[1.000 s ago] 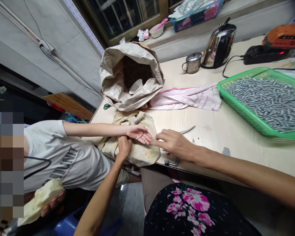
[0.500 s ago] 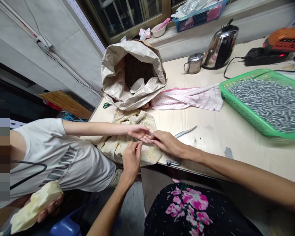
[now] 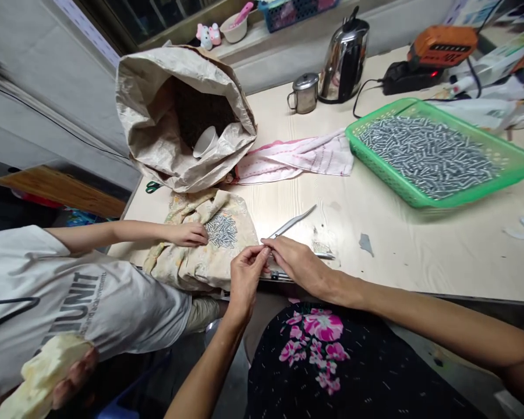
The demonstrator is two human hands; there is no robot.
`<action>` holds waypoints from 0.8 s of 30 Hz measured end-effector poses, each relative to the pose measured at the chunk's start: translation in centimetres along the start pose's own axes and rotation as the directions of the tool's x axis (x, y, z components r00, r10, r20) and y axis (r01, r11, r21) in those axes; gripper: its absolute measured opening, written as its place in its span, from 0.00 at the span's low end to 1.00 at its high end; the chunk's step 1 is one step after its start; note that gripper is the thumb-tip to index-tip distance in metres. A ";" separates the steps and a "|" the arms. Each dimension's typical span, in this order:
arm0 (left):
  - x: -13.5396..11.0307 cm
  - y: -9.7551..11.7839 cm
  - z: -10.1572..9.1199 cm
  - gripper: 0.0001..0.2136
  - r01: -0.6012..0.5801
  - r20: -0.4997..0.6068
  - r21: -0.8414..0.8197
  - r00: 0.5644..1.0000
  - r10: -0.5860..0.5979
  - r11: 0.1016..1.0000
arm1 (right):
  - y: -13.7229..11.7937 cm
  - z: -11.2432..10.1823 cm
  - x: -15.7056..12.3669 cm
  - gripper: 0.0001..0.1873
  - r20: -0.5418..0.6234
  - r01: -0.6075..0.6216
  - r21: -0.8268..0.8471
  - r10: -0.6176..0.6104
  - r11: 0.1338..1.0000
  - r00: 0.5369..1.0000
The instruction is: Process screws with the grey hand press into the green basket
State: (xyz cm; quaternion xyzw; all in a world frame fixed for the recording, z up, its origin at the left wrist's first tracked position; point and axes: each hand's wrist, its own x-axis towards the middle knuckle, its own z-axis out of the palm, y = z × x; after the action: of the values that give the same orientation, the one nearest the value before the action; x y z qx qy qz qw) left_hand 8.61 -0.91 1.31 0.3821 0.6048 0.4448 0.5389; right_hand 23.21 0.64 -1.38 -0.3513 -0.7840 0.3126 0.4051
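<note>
My left hand [image 3: 245, 275] and my right hand [image 3: 297, 262] meet at the table's front edge, fingertips pinched together on a tiny item I cannot make out. Just beyond them lie metal tweezers [image 3: 291, 222]. To the left, a floral cloth [image 3: 192, 262] holds a small pile of grey metal pins [image 3: 221, 230]. Another person in a white shirt rests a hand [image 3: 187, 234] on that cloth beside the pins.
A green tray [image 3: 419, 198] full of metal pins stands at the right. A big paper sack [image 3: 157, 145] with a white cup inside sits at the back left, a pink-edged cloth [image 3: 301, 158] beside it. A kettle [image 3: 344, 55], a small lidded mug [image 3: 304, 93] and an orange charger [image 3: 441, 45] stand behind.
My hands drew back from the other person's palm and came together in a pinch at the table edge. The other person's hand dropped onto the cloth. The view swung right.
</note>
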 end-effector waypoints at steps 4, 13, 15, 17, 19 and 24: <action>-0.2 0.8 -0.8 0.18 0.004 0.015 0.182 1.000 -0.007 0.983 | -0.4 -2.6 -1.3 0.23 0.078 0.018 -0.184 -0.004 0.983 0.997; 1.0 0.3 -2.2 0.24 0.207 0.070 0.453 0.962 -0.265 0.867 | 3.6 -6.9 -5.1 0.12 0.210 0.112 -0.612 0.024 0.783 0.977; 1.2 0.2 -1.8 0.24 0.217 0.075 0.491 0.954 -0.290 0.843 | 3.8 -6.6 -5.1 0.14 0.201 0.137 -0.603 -0.017 0.786 0.979; 1.4 0.3 -1.4 0.25 0.228 0.080 0.514 0.947 -0.311 0.827 | 3.8 -6.5 -5.0 0.13 0.187 0.144 -0.593 -0.038 0.793 0.982; 1.5 0.4 -1.0 0.25 0.233 0.081 0.536 0.943 -0.324 0.811 | 3.9 -6.5 -5.1 0.13 0.178 0.133 -0.571 -0.035 0.810 0.983; 1.8 0.6 -0.8 0.26 0.237 0.081 0.590 0.934 -0.349 0.772 | 4.2 -6.5 -5.3 0.12 0.169 0.092 -0.509 -0.005 0.856 0.986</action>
State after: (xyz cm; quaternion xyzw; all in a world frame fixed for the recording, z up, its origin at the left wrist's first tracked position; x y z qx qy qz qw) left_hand 7.54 0.90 1.35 0.4662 0.7091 0.1155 0.5162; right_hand 32.27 0.05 -3.70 -0.4005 -0.8778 0.1087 0.2392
